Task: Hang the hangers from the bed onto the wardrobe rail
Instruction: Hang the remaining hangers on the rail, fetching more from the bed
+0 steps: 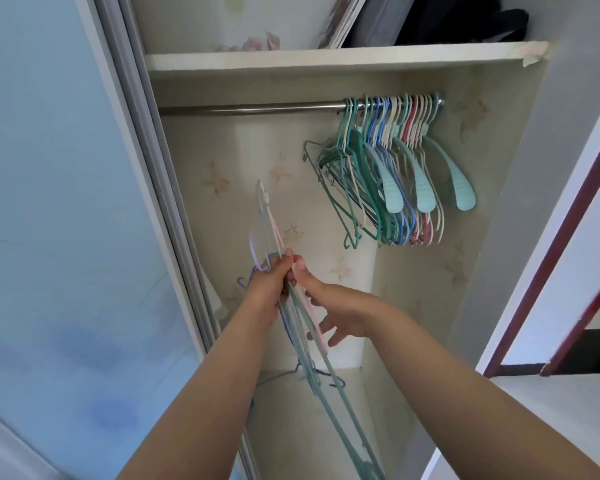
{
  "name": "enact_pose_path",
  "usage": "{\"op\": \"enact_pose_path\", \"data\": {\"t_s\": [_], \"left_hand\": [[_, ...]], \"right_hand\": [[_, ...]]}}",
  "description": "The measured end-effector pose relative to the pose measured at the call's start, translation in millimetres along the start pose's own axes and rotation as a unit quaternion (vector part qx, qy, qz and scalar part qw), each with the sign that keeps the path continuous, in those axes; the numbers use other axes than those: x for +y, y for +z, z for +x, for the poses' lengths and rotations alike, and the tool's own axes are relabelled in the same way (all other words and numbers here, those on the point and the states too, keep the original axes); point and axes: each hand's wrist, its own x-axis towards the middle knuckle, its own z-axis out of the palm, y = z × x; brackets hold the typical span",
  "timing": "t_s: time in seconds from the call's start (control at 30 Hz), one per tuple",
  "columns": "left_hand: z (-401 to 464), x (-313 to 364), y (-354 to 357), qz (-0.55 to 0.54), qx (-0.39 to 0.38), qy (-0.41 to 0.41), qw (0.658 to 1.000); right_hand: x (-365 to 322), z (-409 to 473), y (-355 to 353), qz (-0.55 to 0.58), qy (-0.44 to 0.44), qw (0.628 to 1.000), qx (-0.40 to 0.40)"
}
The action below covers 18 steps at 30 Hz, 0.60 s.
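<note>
My left hand [269,289] grips a bundle of thin hangers [312,368], green, pink, white and purple, held upright inside the open wardrobe, low and left of the rail. My right hand [329,313] pinches the pink hanger in the bundle between thumb and forefinger, its other fingers spread loosely below. The metal wardrobe rail [250,108] runs across under the shelf. Several hangers [392,168] in green, blue, white and pink hang bunched at the rail's right end. The bed is out of sight.
A white shelf [326,57] sits just above the rail, with dark folded items on it. The sliding door and its track [146,161] stand at the left. A dark red frame [551,258] stands at the right outside the wardrobe.
</note>
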Motion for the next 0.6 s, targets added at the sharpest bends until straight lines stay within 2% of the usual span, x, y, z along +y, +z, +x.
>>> {"op": "enact_pose_path", "data": {"t_s": [0.07, 0.13, 0.2, 0.3, 0.43, 0.6], "left_hand": [[-1, -4, 4, 0.005, 0.03, 0.016, 0.999], [-1, -8, 5, 0.018, 0.034, 0.046, 0.998], [0, -11, 5, 0.036, 0.027, 0.064, 0.997], [5, -14, 5, 0.069, 0.019, 0.062, 0.995], [6, -15, 0, 0.072, 0.001, 0.046, 0.996], [4, -21, -10, 0.025, 0.009, 0.03, 0.999]], "right_hand": [[-2, -9, 1, -0.077, -0.02, 0.996, -0.028], [3, -11, -2, -0.135, -0.03, 0.99, 0.009], [12, -10, -5, -0.102, -0.01, 0.993, 0.06], [19, -11, -10, -0.043, 0.002, 0.994, 0.096], [24, -20, -25, 0.004, -0.032, 0.986, 0.162], [19, -22, -44, 0.001, -0.082, 0.971, 0.225]]}}
